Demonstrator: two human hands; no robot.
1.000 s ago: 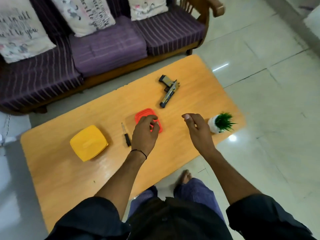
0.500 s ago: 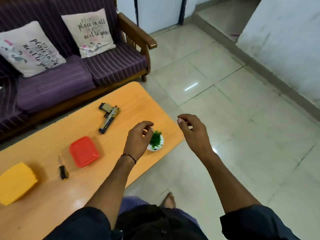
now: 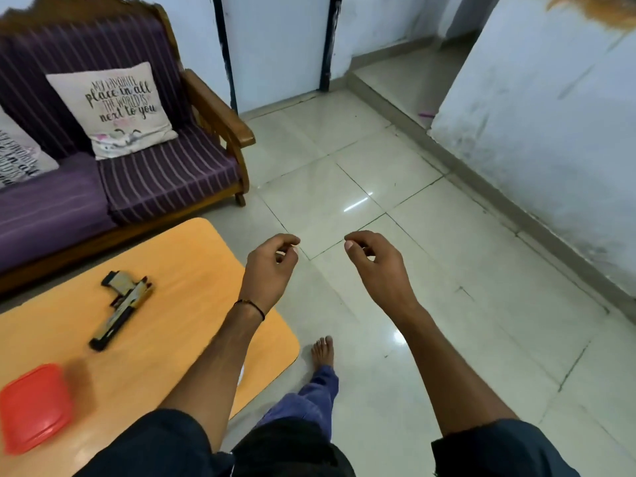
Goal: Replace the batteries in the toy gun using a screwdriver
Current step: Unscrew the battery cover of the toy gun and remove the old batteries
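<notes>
The tan and black toy gun (image 3: 121, 308) lies flat on the orange table (image 3: 192, 270), its barrel pointing toward me. A red plastic box (image 3: 34, 406) sits at the table's near left. My left hand (image 3: 272, 268) hovers over the table's right end, fingers loosely curled and holding nothing. Off the table, over the tiled floor, my right hand (image 3: 377, 266) hangs in the air, also loosely curled and empty. The screwdriver is out of view.
A purple striped sofa (image 3: 144, 173) with printed cushions (image 3: 113, 110) stands behind the table. Pale tiled floor (image 3: 395, 187) stretches right to a white wall (image 3: 537, 132). My bare foot (image 3: 323, 351) rests beside the table's right end.
The view has swung right: the table, gun and red box slid left, and the yellow box, screwdriver and small plant left the frame. My left hand came off the red box.
</notes>
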